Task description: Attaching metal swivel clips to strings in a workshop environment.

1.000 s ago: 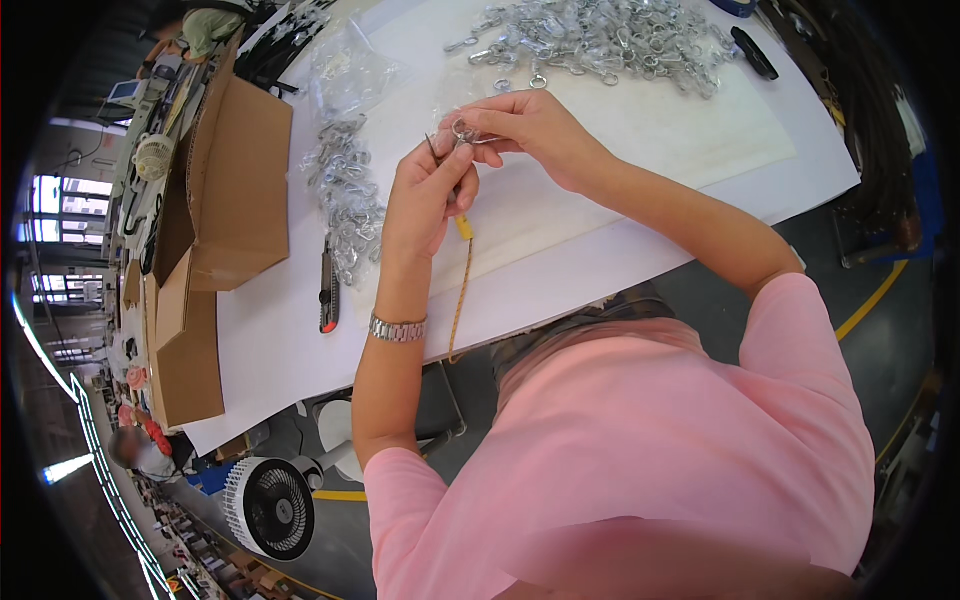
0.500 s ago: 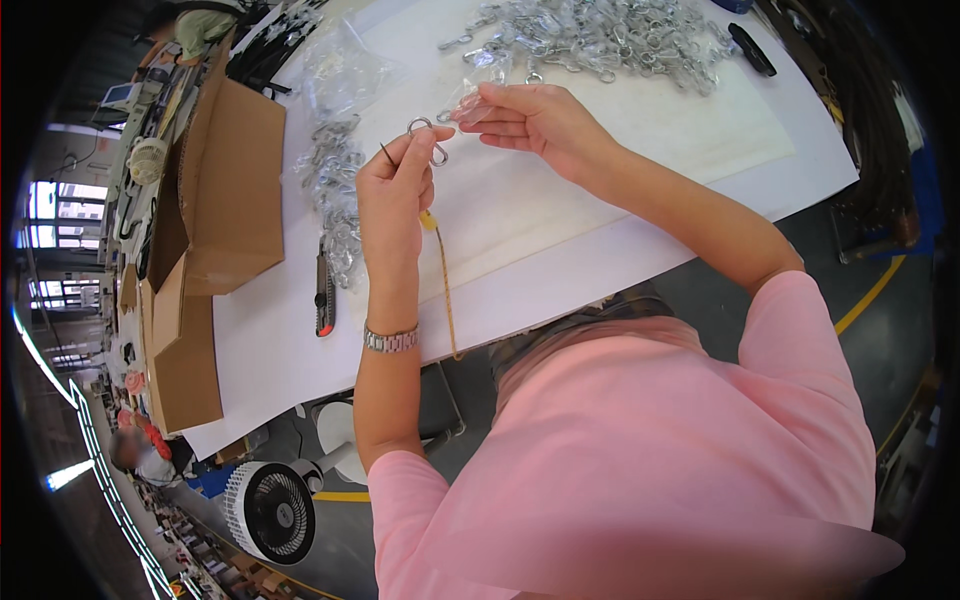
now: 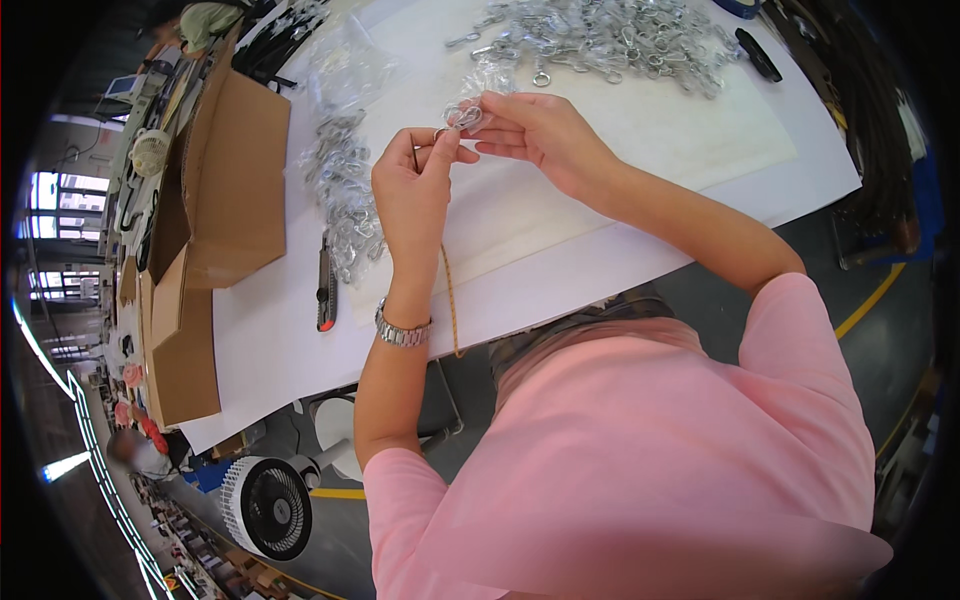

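Note:
My left hand (image 3: 412,200), a metal watch (image 3: 402,328) on its wrist, pinches a shiny looped metal hook (image 3: 462,117). A thin dark rod (image 3: 415,160) sticks up between its fingers, and a tan cord (image 3: 450,300) hangs down behind the wrist. Opposite it, my right hand (image 3: 560,140) grips a small clear plastic bag (image 3: 488,85) between thumb and fingers. The hook overlaps the bag's edge; whether it is inside the bag I cannot tell. Both hands are over the white tabletop (image 3: 560,255).
Many bagged metal hooks (image 3: 630,40) are heaped at the far side. Another pile (image 3: 345,190) lies on the left, below loose clear plastic (image 3: 345,70). A utility knife (image 3: 326,290) sits beside an open cardboard box (image 3: 240,180). A black object (image 3: 758,55) lies far right. A fan (image 3: 268,508) stands lower left.
My left hand has moved right and slightly away from me, bringing the hook up against the bag in my right hand. The right hand has shifted only slightly.

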A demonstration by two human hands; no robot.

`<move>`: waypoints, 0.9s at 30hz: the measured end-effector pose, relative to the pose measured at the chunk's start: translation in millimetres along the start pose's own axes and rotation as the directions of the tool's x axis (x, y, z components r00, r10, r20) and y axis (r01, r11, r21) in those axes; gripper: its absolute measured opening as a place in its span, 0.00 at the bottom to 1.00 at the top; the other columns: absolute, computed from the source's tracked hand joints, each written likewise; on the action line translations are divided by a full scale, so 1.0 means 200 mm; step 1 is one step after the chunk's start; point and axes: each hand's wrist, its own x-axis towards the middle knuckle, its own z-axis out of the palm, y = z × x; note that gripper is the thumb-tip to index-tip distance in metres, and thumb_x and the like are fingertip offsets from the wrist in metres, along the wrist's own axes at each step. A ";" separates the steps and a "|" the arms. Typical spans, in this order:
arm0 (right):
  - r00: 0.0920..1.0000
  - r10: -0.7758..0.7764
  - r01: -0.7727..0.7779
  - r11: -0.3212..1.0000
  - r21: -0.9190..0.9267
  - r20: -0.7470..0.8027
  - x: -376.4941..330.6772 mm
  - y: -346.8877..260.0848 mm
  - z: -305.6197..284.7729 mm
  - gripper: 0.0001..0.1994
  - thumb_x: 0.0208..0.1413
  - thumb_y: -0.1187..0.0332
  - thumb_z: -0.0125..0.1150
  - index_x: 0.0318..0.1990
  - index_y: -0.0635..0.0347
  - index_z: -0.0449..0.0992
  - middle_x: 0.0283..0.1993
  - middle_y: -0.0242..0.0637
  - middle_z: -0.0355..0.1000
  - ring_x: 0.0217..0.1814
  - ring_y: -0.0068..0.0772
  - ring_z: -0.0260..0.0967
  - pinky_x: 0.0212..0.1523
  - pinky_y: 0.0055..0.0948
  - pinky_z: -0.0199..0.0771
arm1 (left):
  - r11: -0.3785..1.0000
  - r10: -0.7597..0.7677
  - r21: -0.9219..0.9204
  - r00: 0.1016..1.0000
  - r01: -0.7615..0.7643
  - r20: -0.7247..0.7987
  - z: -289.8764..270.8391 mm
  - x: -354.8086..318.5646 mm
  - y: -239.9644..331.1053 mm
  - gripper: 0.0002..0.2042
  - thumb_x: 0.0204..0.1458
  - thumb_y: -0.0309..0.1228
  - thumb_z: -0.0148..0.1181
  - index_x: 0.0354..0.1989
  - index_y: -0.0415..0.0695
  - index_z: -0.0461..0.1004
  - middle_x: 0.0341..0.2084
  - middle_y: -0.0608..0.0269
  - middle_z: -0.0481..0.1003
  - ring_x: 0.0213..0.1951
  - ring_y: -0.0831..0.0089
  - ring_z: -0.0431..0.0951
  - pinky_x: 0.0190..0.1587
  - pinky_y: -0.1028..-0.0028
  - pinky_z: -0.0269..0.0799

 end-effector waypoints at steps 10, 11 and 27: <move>0.994 0.025 -0.018 0.998 -0.064 0.111 0.00 0.02 0.02 0.14 0.67 0.59 0.60 0.47 0.63 0.80 0.47 0.36 0.80 0.51 0.27 0.77 0.58 0.31 0.75 | 0.991 -0.091 -0.076 0.977 0.107 0.192 -0.04 0.05 0.00 0.12 0.63 0.34 0.62 0.35 0.37 0.79 0.21 0.60 0.80 0.15 0.89 0.60 0.17 0.84 0.52; 0.995 0.008 -0.003 0.999 -0.052 0.098 0.00 0.01 0.03 0.14 0.68 0.59 0.59 0.47 0.62 0.80 0.45 0.34 0.79 0.47 0.24 0.76 0.55 0.29 0.76 | 0.977 -0.128 -0.126 0.948 0.170 0.291 -0.07 0.06 0.00 0.12 0.64 0.34 0.61 0.36 0.36 0.79 0.21 0.61 0.79 0.15 0.89 0.59 0.17 0.84 0.51; 0.952 -0.007 0.266 0.505 -0.821 0.305 -0.05 -0.08 0.06 0.14 0.67 0.59 0.57 0.36 0.61 0.79 0.28 0.29 0.76 0.25 0.18 0.67 0.28 0.22 0.67 | 0.999 -0.031 -0.008 0.984 0.033 0.174 -0.06 0.05 -0.03 0.06 0.62 0.28 0.60 0.39 0.37 0.78 0.20 0.70 0.74 0.18 0.88 0.64 0.20 0.84 0.52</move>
